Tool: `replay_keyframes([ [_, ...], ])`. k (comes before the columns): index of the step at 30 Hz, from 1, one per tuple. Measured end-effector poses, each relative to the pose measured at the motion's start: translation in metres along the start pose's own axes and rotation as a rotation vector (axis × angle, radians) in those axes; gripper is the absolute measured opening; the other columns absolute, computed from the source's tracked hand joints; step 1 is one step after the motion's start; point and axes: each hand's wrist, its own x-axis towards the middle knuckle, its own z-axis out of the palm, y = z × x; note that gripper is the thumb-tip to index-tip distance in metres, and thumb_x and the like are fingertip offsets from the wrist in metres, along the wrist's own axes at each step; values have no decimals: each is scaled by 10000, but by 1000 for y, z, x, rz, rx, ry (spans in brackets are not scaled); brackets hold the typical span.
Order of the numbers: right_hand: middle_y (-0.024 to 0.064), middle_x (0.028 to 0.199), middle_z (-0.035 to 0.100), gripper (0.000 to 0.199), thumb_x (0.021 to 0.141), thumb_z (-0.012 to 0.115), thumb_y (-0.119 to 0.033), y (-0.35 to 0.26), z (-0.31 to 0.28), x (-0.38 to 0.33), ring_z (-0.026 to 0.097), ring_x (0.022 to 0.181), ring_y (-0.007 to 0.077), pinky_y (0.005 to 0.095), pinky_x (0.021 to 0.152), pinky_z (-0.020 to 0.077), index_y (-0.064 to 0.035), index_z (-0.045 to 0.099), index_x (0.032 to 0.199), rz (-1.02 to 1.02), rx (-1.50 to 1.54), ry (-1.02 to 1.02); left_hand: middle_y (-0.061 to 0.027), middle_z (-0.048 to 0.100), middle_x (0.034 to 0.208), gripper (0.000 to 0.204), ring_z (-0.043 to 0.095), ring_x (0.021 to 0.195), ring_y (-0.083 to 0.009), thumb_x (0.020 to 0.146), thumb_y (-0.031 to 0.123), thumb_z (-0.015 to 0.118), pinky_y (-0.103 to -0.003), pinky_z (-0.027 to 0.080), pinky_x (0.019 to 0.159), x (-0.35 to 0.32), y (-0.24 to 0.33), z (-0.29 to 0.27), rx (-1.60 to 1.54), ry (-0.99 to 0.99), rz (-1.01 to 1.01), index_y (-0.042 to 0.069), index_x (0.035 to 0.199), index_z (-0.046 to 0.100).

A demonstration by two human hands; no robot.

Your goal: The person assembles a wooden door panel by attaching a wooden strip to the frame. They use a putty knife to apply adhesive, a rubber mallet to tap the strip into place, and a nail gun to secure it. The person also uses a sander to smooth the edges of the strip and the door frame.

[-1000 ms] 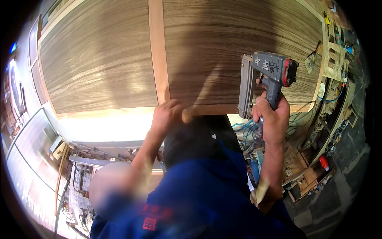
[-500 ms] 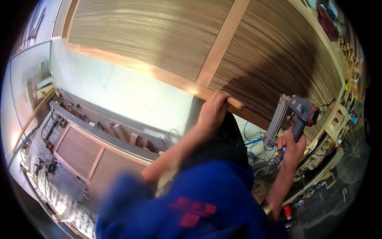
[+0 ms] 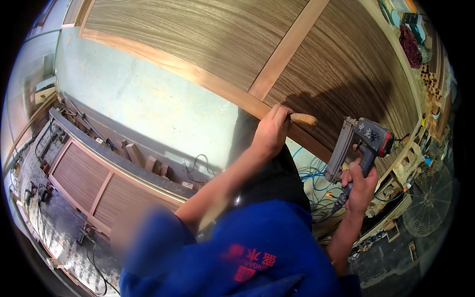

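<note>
Woodshop, veneered door panel (image 3: 208,34) overhead | left hand (image 3: 271,132) clenched on wooden strip (image 3: 303,119), steadying it against panel's near edge | right hand (image 3: 360,184) grips nail gun (image 3: 363,146) by handle, nose raised right of strip.

Blue shirt (image 3: 247,247) with red printed marks, forearms bare.

Below us on the left we see a second wooden panel (image 3: 94,185) with a light frame, lying flat beside a long grey rail (image 3: 114,153). Some small wood blocks (image 3: 141,157) stand along this rail. Behind them we see a pale green wall (image 3: 148,99). Blue cables (image 3: 311,173) lie in a heap on the floor. At the right edge we see a round wire fan (image 3: 429,198), and above it a dark red cloth (image 3: 411,45).
</note>
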Motion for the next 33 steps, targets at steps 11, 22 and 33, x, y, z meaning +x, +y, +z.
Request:
replay_keyframes([
  [11, -19, 752, 516, 430, 960, 620, -16, 2, 2, -1, 518, 560, 71, 232, 547, 419, 63, 601, 1382, 1, -17, -23, -162, 606, 1029, 203, 656, 938, -403, 925, 44, 691, -482, 550, 779, 2, 4, -4, 30, -50, -59, 60, 1109, 607],
  [22, 26, 742, 578, 164, 956, 652, -2, -3, -2, 16, 540, 549, 95, 253, 534, 446, 17, 627, 1117, 60, 34, 56, -149, 608, 1045, 195, 647, 947, -394, 913, 99, 696, -473, 547, 778, 15, 7, -26, 221, -307, -9, 86, 1089, 615],
  [33, -22, 823, 493, 391, 944, 646, 12, -83, 60, 178, 542, 560, 83, 259, 542, 492, 58, 614, 1331, 39, 209, 153, -120, 755, 911, 138, 737, 795, -230, 855, -93, 686, -325, 556, 697, 166, 43, -56, 28, -325, -65, 25, 920, 717],
])
